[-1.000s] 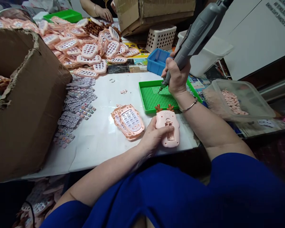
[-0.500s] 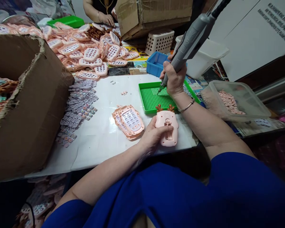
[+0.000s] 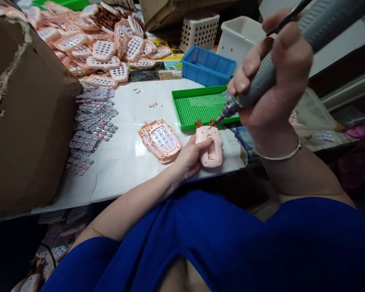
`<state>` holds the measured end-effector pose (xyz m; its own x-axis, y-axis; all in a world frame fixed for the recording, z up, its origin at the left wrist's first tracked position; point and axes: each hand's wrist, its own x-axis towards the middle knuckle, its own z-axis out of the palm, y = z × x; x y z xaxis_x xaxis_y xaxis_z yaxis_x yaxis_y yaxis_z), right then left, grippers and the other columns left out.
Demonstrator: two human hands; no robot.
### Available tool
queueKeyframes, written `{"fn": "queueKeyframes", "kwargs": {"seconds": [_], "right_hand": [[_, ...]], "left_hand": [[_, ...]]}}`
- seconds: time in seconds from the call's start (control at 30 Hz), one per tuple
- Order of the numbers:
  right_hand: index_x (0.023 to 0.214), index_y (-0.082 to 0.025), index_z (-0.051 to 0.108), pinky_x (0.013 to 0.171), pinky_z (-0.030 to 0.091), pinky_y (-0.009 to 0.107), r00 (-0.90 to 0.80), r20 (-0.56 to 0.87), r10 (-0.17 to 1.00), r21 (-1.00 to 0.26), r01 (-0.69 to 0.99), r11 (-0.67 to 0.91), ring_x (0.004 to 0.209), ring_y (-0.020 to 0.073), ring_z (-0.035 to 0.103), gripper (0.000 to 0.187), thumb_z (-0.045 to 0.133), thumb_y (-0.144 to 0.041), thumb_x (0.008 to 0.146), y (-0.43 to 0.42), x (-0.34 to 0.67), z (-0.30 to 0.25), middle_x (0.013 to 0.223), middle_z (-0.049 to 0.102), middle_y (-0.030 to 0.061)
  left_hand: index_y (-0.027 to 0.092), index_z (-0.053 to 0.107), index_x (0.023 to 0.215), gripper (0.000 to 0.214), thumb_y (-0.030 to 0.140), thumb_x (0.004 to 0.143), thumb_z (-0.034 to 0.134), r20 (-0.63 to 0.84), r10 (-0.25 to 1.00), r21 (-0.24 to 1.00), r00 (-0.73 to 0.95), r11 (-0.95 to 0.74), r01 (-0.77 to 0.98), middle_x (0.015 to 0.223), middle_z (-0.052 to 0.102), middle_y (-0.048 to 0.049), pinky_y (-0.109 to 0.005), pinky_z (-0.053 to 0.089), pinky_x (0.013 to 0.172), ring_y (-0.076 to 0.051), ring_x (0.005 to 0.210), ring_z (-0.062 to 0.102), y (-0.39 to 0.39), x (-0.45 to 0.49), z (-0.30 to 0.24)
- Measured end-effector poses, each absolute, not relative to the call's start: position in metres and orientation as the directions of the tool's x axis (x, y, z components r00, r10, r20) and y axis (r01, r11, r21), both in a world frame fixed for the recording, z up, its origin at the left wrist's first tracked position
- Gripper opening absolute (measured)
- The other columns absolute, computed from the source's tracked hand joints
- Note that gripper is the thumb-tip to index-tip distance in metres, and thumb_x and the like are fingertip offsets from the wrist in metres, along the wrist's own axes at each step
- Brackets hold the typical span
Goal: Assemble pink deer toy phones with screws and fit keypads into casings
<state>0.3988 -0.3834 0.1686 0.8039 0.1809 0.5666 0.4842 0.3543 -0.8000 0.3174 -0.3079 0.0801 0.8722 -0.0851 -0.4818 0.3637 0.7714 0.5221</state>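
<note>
My left hand (image 3: 190,158) grips a pink toy phone (image 3: 211,148) with brown antlers, lying back side up on the white table (image 3: 124,162). My right hand (image 3: 272,87) is wrapped round a grey electric screwdriver (image 3: 292,52), raised close to the camera. Its tip hangs just above the toy's top edge, near the antlers. Behind the toy lies a green screw tray (image 3: 197,107) with small screws in its far right corner. A short stack of pink front covers (image 3: 159,140) with keypads sits left of my left hand.
A large cardboard box (image 3: 26,121) fills the left side. Sheets of keypad stickers (image 3: 92,125) lie beside it. Piles of pink covers (image 3: 109,52) crowd the far table. A blue bin (image 3: 208,65), white basket (image 3: 199,30) and clear tub (image 3: 318,115) stand at right.
My right hand lifted the screwdriver off the green tray and brought it toward me, its tip now over the toy's top. The view tilted down. My left hand kept hold of the toy.
</note>
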Motion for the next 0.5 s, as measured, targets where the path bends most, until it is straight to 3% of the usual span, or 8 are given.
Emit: {"fn": "queueKeyframes", "kwargs": {"seconds": [0.13, 0.23, 0.5], "right_hand": [[0.092, -0.03, 0.057, 0.043, 0.035, 0.032, 0.834, 0.469, 0.292, -0.868, 0.375, 0.325, 0.042, 0.0152, 0.043, 0.028, 0.074, -0.046, 0.075, -0.399, 0.348, 0.162, 0.056, 0.045, -0.0073], [0.092, -0.03, 0.056, 0.041, 0.037, 0.03, 0.844, 0.437, 0.31, -0.875, 0.319, 0.365, 0.04, 0.0138, 0.043, 0.031, 0.076, -0.042, 0.072, -0.402, 0.336, 0.148, 0.055, 0.049, -0.008], [0.097, -0.03, 0.055, 0.048, 0.046, 0.03, 0.814, 0.445, 0.373, -0.883, 0.332, 0.331, 0.043, 0.0148, 0.05, 0.035, 0.077, -0.045, 0.075, -0.402, 0.336, 0.133, 0.057, 0.053, -0.0079]], "left_hand": [[0.016, 0.061, 0.111, 0.031, 0.006, 0.082, 0.061, -0.447, -0.084, 0.52, 0.89, 0.785, 0.336, 0.092, 0.07, -0.0038, -0.037, 0.05, 0.096, -0.017, 0.085, 0.067, -0.309, 0.318, 0.076], [0.016, 0.062, 0.116, 0.039, 0.005, 0.078, 0.063, -0.398, -0.088, 0.547, 0.913, 0.776, 0.313, 0.096, 0.071, -0.0041, -0.035, 0.05, 0.095, -0.017, 0.088, 0.067, -0.309, 0.317, 0.075], [0.018, 0.061, 0.115, 0.043, 0.007, 0.073, 0.065, -0.381, -0.084, 0.58, 0.921, 0.754, 0.309, 0.098, 0.072, -0.0038, -0.036, 0.052, 0.093, -0.02, 0.095, 0.069, -0.309, 0.316, 0.072]]}}
